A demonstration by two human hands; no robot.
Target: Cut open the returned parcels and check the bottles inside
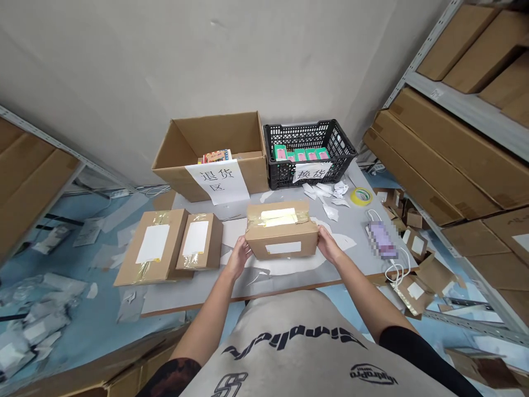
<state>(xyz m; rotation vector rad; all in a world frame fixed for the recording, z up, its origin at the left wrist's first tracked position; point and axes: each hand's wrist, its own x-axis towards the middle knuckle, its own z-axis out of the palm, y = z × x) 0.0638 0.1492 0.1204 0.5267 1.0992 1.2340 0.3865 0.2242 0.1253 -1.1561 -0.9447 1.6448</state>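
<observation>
Between my two hands is a taped cardboard box (256, 245) with a white label on its top and another on its front side. My left hand (238, 256) grips its left end, fingers curled against the cardboard. At the opposite end my right hand (328, 244) is closed on the box too, its fingers partly hidden behind the corner. Under and around the box lie torn white paper sheets (343, 241). To the left, a smaller labelled carton (212, 242) stands beside a larger labelled carton (131, 267).
At the back stand an open cardboard box (165, 175) with a paper sign and a black crate (273, 172) holding green-and-pink packs. Paper scraps (329, 211), a tape roll (361, 197) and a corded phone (382, 240) lie right. Carton-loaded shelves (463, 91) flank the table.
</observation>
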